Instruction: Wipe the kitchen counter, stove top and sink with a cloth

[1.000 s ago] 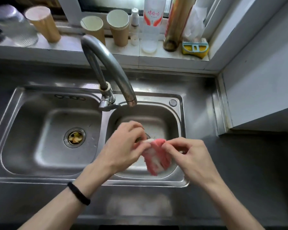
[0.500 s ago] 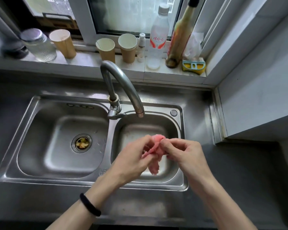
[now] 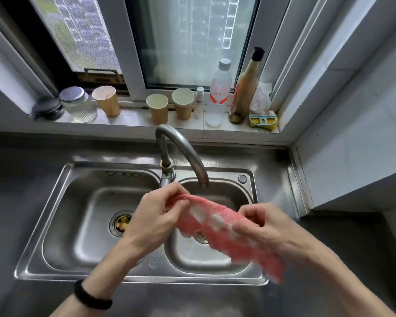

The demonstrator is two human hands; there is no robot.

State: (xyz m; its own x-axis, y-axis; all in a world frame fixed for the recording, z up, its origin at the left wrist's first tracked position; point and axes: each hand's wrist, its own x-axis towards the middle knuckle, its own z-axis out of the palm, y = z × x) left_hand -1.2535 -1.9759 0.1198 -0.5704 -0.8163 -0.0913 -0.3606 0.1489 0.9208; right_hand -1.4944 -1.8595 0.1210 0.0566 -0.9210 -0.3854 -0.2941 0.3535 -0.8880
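Note:
A pink cloth with white patches (image 3: 217,227) is stretched out above the right basin of the double steel sink (image 3: 62,271). My left hand (image 3: 156,216) pinches its left end below the curved tap (image 3: 185,154). My right hand (image 3: 263,225) grips the other end, and the rest of the cloth hangs down past the sink's front right corner. The grey counter (image 3: 343,259) runs along the front and to the right of the sink. No stove top is in view.
On the window sill behind the sink stand a glass jar (image 3: 78,104), paper cups (image 3: 157,108), a clear bottle (image 3: 220,88), a tall brown bottle (image 3: 245,88) and a yellow scrub brush (image 3: 263,120). Food scraps sit in the left drain (image 3: 121,223). A white wall block (image 3: 352,156) juts out at right.
The cloth was bunched up between both hands; now my hands have pulled apart and it is spread out wide. The view has tilted up toward the window.

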